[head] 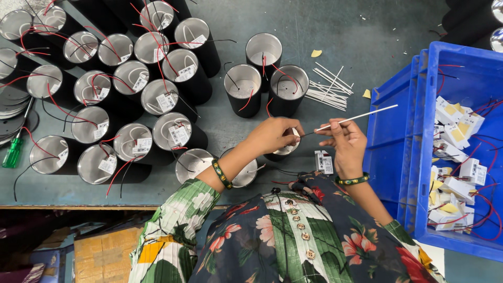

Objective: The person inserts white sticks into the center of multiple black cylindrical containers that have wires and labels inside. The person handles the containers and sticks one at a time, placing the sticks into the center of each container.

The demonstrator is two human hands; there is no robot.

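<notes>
The left hand [272, 135] curls closed around a black wire end above a black cylinder [285, 149]. The right hand [343, 141] pinches a thin white sleeve tube [361, 116] that slants up to the right. A small white module [324, 162] lies between the wrists. Loose white tubes [327, 86] lie farther off, wired cylinders [131, 78] crowd the left, and a blue crate [398, 131] stands right.

The black cylinders [191, 39] at 11 o'clock have matt outer walls and brushed, dull-shining metal insides. At 3 o'clock the blue crate [390, 131] is smooth, slightly glossy plastic, and the thin white tube [361, 116] in the right hand [346, 144] looks matt plastic. The table [293, 31] is a scuffed, matt grey-green.
</notes>
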